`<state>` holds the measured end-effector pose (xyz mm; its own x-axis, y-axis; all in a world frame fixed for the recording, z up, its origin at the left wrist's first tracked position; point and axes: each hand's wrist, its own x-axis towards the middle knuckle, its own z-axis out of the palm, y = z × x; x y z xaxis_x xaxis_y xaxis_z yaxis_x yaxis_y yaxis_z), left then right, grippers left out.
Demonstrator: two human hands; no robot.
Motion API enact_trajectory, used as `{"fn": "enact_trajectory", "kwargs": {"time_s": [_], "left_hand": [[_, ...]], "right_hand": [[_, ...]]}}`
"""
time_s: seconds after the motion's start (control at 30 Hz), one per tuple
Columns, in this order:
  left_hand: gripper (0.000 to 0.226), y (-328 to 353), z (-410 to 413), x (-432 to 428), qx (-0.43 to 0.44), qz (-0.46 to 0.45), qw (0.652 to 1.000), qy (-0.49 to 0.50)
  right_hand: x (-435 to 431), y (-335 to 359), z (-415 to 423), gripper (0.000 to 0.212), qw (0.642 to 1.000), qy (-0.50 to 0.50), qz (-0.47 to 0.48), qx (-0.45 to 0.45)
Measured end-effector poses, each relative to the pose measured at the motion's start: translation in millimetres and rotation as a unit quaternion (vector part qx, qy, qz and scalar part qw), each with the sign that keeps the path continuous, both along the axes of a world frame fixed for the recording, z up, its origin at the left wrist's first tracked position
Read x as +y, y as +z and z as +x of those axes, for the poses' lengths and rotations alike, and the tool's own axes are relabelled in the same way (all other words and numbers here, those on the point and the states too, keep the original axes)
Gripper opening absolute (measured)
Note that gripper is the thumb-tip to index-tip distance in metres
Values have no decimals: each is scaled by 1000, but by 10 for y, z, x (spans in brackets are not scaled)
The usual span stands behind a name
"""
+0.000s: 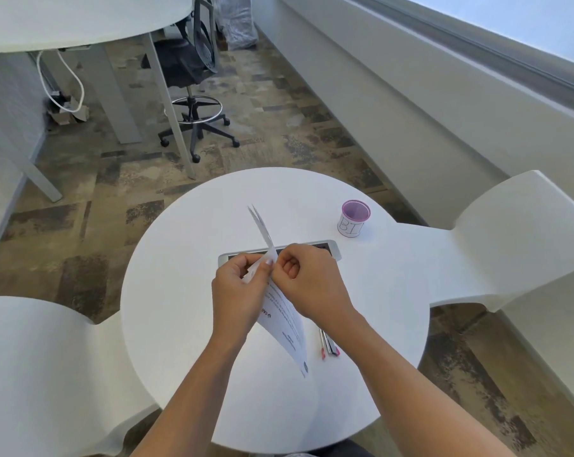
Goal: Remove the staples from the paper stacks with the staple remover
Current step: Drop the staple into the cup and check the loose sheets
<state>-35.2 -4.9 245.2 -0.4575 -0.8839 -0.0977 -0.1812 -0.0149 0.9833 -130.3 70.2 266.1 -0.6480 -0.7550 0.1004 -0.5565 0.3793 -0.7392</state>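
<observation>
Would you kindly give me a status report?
left hand and right hand pinch stack, lifted off table. No remover seen in hand. Nothing in the way.

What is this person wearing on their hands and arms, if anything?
Nothing that shows. The left hand and right hand have no gloves. The left forearm and right forearm are uncovered, with no sleeves, watch or bracelets. The left fingernails look light, perhaps polished.
</observation>
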Motion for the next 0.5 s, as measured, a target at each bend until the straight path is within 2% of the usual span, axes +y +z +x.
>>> {"fn": "enact_trajectory", "kwargs": {"time_s": [0.1,0.2,0.37,0.5], "left_hand": [[9,17,-19,19,31,49,998,21],[7,37,-48,51,60,107,992,37],[9,47,-62,57,73,144,986,32],[10,45,-87,20,66,136,988,24]], "right_hand": [[22,-71,60,15,994,-35,-79,-73],[30,-118,103,8,970,-72,-149,-178],[42,-171,88,11,936,-106,-174,-286],[51,-198,8,13,900,-117,-202,-367]]}}
